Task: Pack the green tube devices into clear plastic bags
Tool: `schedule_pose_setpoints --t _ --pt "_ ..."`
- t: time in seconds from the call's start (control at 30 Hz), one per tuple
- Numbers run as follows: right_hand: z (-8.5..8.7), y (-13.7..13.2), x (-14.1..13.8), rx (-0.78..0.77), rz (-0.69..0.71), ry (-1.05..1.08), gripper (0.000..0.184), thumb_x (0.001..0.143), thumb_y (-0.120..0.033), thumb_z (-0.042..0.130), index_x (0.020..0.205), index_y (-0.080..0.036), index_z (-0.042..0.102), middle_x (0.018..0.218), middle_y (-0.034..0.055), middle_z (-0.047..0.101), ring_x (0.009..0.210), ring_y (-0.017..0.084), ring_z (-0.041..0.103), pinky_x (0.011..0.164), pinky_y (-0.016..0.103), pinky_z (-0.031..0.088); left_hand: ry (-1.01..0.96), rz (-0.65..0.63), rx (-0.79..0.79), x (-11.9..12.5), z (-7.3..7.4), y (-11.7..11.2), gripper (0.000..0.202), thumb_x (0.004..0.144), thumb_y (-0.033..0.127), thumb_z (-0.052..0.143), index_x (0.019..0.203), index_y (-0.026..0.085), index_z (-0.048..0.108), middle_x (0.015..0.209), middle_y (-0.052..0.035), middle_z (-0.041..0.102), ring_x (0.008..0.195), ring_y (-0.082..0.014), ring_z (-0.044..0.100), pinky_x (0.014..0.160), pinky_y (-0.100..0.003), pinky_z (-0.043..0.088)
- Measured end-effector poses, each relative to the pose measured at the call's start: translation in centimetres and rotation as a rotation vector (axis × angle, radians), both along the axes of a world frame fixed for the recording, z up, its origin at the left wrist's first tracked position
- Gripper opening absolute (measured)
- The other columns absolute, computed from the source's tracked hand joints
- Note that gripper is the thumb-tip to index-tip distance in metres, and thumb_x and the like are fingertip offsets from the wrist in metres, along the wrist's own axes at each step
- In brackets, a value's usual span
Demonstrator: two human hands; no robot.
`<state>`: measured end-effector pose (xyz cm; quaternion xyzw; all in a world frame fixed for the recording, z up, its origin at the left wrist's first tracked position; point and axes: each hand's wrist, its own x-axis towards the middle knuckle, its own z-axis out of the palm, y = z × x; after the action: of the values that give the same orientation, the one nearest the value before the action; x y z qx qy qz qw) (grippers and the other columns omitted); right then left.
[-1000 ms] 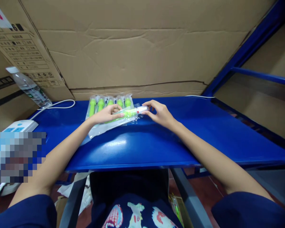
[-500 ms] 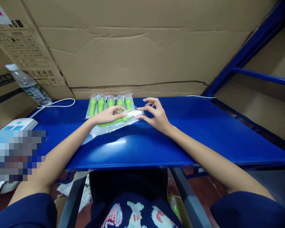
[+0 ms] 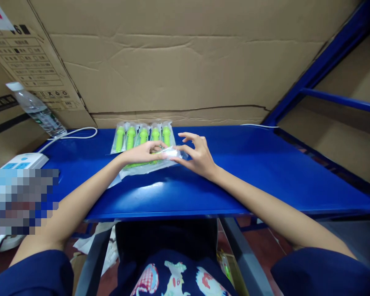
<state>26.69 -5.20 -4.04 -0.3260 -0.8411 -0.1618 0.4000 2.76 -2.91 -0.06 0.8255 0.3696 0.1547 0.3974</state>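
Note:
A long green item (image 3: 136, 165) lies inside a clear plastic bag (image 3: 165, 167), slanting across the blue table; its exact kind I cannot make out. My left hand (image 3: 144, 152) grips the bagged item from above, thumb and fingers pinching near its clear, whitish upper end. My right hand (image 3: 199, 158) pinches the bag's right end between thumb and index finger, with the other fingers raised and curled. Behind my left hand, a row of several bagged green items (image 3: 143, 133) lies side by side, their clear ends pointing toward the cardboard.
A cardboard wall (image 3: 185, 74) stands along the back of the blue table (image 3: 259, 164). To the left are a water bottle (image 3: 40, 113), a white cable (image 3: 80, 133) and a power strip (image 3: 29, 160). A blue metal frame (image 3: 336, 96) rises on the right.
My right hand has shifted slightly left and lower, closer to my left hand, and now pinches the bag's end. The bag's right end has moved left and down a little.

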Motion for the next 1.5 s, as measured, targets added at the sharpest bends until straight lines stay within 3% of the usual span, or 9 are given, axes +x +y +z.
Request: schedule_pose_setpoints --t 0.3,0.4,0.57,0.7,0.97,1.07,1.2,1.37,1.5 --pt "-0.1 1.1 0.3 -0.164 0.007 0.244 0.054 0.086 -0.053 0.066 0.126 -0.018 0.052 0.131 0.0192 0.057 0.106 0.029 0.062 0.087 0.044 0.046 -0.076 0.134 -0.043 0.3 0.0 -0.3 0.059 0.08 0.049 0.068 0.129 0.018 0.055 0.107 -0.0097 0.069 0.089 -0.0192 0.065 0.074 -0.028 0.046" --pt "-0.2 1.9 0.6 -0.342 0.045 0.41 0.045 0.088 -0.048 0.064 0.12 -0.018 0.054 0.113 0.0129 0.066 0.088 0.023 0.066 0.079 0.038 0.048 -0.095 0.176 -0.025 0.6 0.3 -0.5 0.057 0.079 0.049 0.067 0.126 0.016 0.059 0.108 -0.0102 0.068 0.09 -0.0204 0.064 0.074 -0.028 0.046" --pt "-0.1 2.1 0.7 -0.58 0.101 0.48 0.03 0.09 -0.047 0.06 0.088 -0.018 0.067 0.074 0.0035 0.068 0.068 0.017 0.061 0.066 0.03 0.044 -0.064 0.106 -0.051 1.1 0.8 -1.0 0.033 0.08 0.043 0.064 0.097 0.015 0.066 0.089 -0.0044 0.067 0.076 -0.0165 0.059 0.067 -0.027 0.041" --pt "0.3 1.4 0.1 -0.632 0.113 0.498 0.039 0.089 -0.052 0.059 0.074 -0.017 0.067 0.068 0.0039 0.067 0.061 0.016 0.058 0.061 0.03 0.043 -0.054 0.089 -0.091 1.5 0.5 -1.2 0.026 0.078 0.039 0.063 0.089 0.016 0.064 0.082 -0.0023 0.063 0.069 -0.015 0.055 0.061 -0.027 0.036" --pt "1.2 0.9 -1.3 -0.729 0.23 0.727 0.051 0.079 -0.069 0.064 0.079 -0.019 0.063 0.076 0.0052 0.069 0.067 0.016 0.062 0.065 0.03 0.05 -0.159 0.167 -0.158 2.9 0.0 -1.7 0.021 0.07 0.03 0.066 0.084 0.017 0.059 0.078 -0.0004 0.06 0.068 -0.0146 0.054 0.061 -0.027 0.037" --pt "1.1 1.5 -1.4 -0.877 0.268 0.819 0.059 0.068 -0.074 0.07 0.089 -0.02 0.061 0.083 0.0052 0.07 0.068 0.015 0.063 0.058 0.027 0.05 -0.251 0.271 -0.19 3.2 -0.3 -1.7 0.029 0.069 0.032 0.069 0.092 0.015 0.062 0.079 -0.0007 0.062 0.069 -0.0142 0.055 0.062 -0.026 0.038" --pt "0.5 2.1 -1.7 -1.172 0.345 0.791 0.058 0.061 -0.072 0.077 0.076 -0.018 0.06 0.065 0.0022 0.065 0.053 0.011 0.057 0.049 0.024 0.046 -0.42 0.376 -0.238 3.7 -1.0 -1.3 0.037 0.07 0.031 0.073 0.101 0.013 0.064 0.087 -0.004 0.068 0.074 -0.0146 0.061 0.069 -0.026 0.044" --pt "0.4 2.2 -1.8 -1.15 0.388 0.831 0.049 0.058 -0.057 0.086 0.074 -0.016 0.063 0.057 -0.0017 0.061 0.05 0.009 0.053 0.052 0.024 0.045 -0.486 0.381 -0.259 4.6 -1.8 -1.0 0.049 0.075 0.045 0.078 0.107 0.011 0.065 0.099 -0.0107 0.072 0.085 -0.0177 0.066 0.078 -0.029 0.048" --pt "0.4 2.6 -1.3 -1.159 0.396 0.839 0.046 0.059 -0.052 0.088 0.073 -0.015 0.063 0.057 -0.0022 0.061 0.051 0.009 0.053 0.053 0.024 0.045 -0.488 0.358 -0.259 4.6 -2.3 -0.5 0.053 0.083 0.062 0.064 0.095 0.011 0.068 0.089 -0.0096 0.072 0.078 -0.0165 0.065 0.073 -0.028 0.048"
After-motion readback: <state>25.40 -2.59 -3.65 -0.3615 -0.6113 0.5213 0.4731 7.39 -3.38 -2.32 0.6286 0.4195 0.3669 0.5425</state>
